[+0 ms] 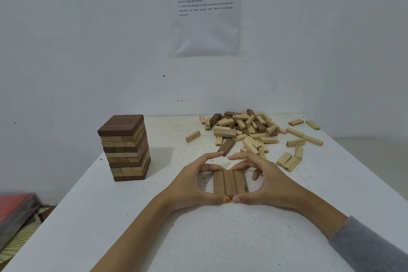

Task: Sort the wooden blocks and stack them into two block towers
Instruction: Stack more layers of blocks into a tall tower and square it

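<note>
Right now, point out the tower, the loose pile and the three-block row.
tower [123, 125]: head view, dark top layer.
loose pile [242, 127]: head view, heap's middle.
three-block row [229, 183]: head view, middle block.

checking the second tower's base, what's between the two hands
Three brown blocks, flat and side by side on the table, with the left hand and right hand curled round them, in the head view.

Your three blocks [229, 184] are matt, grained brown wood; your desk [198, 238] looks rough and speckled; the ten o'clock tower [124, 148] is matt wood.
</note>
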Motion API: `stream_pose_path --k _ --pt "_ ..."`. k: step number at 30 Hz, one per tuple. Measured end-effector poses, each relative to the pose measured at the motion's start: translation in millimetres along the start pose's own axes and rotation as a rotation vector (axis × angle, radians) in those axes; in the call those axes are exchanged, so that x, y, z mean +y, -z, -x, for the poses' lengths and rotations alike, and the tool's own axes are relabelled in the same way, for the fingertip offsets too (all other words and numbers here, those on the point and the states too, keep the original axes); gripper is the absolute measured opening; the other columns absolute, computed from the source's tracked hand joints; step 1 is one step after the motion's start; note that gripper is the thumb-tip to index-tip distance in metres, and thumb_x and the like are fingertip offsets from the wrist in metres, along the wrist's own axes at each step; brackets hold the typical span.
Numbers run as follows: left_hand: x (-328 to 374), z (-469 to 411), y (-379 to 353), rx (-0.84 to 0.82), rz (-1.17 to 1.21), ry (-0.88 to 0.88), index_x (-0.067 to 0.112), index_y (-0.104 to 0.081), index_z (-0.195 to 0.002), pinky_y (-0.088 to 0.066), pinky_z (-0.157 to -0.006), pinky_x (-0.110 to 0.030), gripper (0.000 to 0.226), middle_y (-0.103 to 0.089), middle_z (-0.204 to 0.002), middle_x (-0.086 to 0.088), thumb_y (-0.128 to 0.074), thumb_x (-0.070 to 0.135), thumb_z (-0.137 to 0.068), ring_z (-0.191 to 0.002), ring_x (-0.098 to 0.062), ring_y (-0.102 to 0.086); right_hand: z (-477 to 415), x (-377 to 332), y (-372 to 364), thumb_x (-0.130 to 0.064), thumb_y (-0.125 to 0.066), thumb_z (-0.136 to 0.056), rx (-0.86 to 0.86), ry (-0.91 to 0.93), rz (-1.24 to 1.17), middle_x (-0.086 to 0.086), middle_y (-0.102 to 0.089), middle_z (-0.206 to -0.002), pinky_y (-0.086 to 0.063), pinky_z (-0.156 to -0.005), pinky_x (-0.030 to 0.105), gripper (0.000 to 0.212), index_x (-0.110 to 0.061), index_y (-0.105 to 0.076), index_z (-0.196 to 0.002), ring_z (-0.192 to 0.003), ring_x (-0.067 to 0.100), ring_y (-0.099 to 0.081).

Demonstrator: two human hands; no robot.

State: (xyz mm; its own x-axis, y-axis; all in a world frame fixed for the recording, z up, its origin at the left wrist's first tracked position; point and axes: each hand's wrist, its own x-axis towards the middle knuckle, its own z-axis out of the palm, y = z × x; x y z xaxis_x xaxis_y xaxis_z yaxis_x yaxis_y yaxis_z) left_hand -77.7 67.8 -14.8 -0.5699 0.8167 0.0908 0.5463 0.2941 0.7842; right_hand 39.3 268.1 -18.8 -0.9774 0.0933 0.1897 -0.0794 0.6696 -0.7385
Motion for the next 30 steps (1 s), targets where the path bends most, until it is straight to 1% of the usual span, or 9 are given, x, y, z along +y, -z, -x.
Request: stream_pose_path --k 2,6,9,11,14,17,20,25,30 --pt "1.1 0.6 0.1 0.004 0.001 -0.002 0.046 -0.039 -0.133 -0.034 -0.089 -0.001 0.088 -0.063 -0.119 0.020 -0.089 0.027 -0.064 -0.117 0.012 -0.049 0.3 -0.7 0.1 -0.046 -0.091 -0.058 0.004 0.002 0.010 -0.024 -0.063 -0.116 -0.046 -0.088 0.031 0.080 -0.049 -0.049 -0.125 -0.117 -0.001 -0.052" --pt "3.3 1.9 -0.1 0.017 0.006 -0.026 0.045 -0.041 -0.133 -0.036 -0.106 -0.030 0.089 -0.064 -0.118 0.020 -0.090 0.029 -0.061 -0.120 0.004 -0.051 1.6 -3.8 1.5 -0.044 -0.092 -0.056 0.023 0.015 0.011 -0.023 -0.064 -0.115 -0.047 -0.090 0.031 0.079 -0.047 -0.051 -0.124 -0.116 -0.001 -0.054" --pt "8.3 6.2 1.5 0.059 -0.010 -0.054 0.046 -0.042 -0.133 -0.033 -0.109 -0.038 0.089 -0.064 -0.116 0.022 -0.091 0.032 -0.059 -0.122 0.001 -0.050 4.1 -8.8 1.8 -0.038 -0.093 -0.056 0.055 0.025 0.000 -0.021 -0.064 -0.115 -0.047 -0.093 0.030 0.077 -0.047 -0.054 -0.121 -0.116 -0.002 -0.054" --pt "14.3 10.6 5.0 0.099 -0.018 -0.075 0.050 -0.042 -0.132 -0.032 -0.109 -0.037 0.090 -0.064 -0.117 0.023 -0.091 0.036 -0.058 -0.124 -0.001 -0.048 6.4 -15.4 2.4 -0.033 -0.094 -0.056 0.086 0.048 -0.016 -0.022 -0.063 -0.115 -0.046 -0.095 0.030 0.075 -0.047 -0.055 -0.119 -0.116 0.001 -0.054" --pt "24.1 14.9 13.3 0.128 -0.038 -0.137 0.046 -0.042 -0.133 -0.031 -0.105 -0.022 0.090 -0.063 -0.119 0.022 -0.091 0.027 -0.060 -0.122 0.006 -0.048 7.4 -26.5 5.5 -0.030 -0.094 -0.057 0.116 0.124 -0.026 -0.023 -0.062 -0.118 -0.045 -0.096 0.030 0.073 -0.042 -0.058 -0.118 -0.116 0.003 -0.056" --pt "33.7 19.1 23.7 0.158 -0.029 -0.179 0.045 -0.041 -0.134 -0.030 -0.106 -0.020 0.091 -0.062 -0.121 0.023 -0.090 0.025 -0.061 -0.124 0.004 -0.048 5.4 -38.7 9.7 -0.034 -0.093 -0.057 0.151 0.194 -0.025 -0.020 -0.062 -0.121 -0.046 -0.096 0.033 0.073 -0.040 -0.057 -0.120 -0.116 0.006 -0.057" --pt "42.7 26.5 36.2 0.195 -0.047 -0.201 0.048 -0.039 -0.133 -0.028 -0.100 -0.007 0.090 -0.060 -0.121 0.028 -0.089 0.024 -0.063 -0.124 0.009 -0.045 1.0 -53.2 13.7 -0.042 -0.091 -0.056 0.181 0.253 -0.002 -0.017 -0.062 -0.122 -0.047 -0.096 0.033 0.072 -0.043 -0.057 -0.119 -0.116 0.009 -0.057" --pt "61.6 39.1 70.8 0.267 -0.133 -0.257 0.053 -0.037 -0.134 -0.031 -0.100 -0.020 0.092 -0.061 -0.121 0.026 -0.089 0.032 -0.062 -0.126 0.006 -0.045 -15.8 -88.0 20.2 -0.048 -0.090 -0.055 0.195 0.371 0.011 -0.016 -0.062 -0.120 -0.049 -0.094 0.031 0.071 -0.045 -0.056 -0.118 -0.114 0.010 -0.058" --pt "77.2 46.3 115.3 0.308 -0.213 -0.337 0.040 -0.039 -0.138 -0.039 -0.106 -0.047 0.092 -0.063 -0.123 0.017 -0.089 0.034 -0.062 -0.128 -0.003 -0.048 -40.6 -126.3 21.7 -0.051 -0.087 -0.055 0.206 0.457 0.001 -0.018 -0.062 -0.116 -0.051 -0.092 0.030 0.070 -0.042 -0.056 -0.118 -0.114 0.011 -0.058"
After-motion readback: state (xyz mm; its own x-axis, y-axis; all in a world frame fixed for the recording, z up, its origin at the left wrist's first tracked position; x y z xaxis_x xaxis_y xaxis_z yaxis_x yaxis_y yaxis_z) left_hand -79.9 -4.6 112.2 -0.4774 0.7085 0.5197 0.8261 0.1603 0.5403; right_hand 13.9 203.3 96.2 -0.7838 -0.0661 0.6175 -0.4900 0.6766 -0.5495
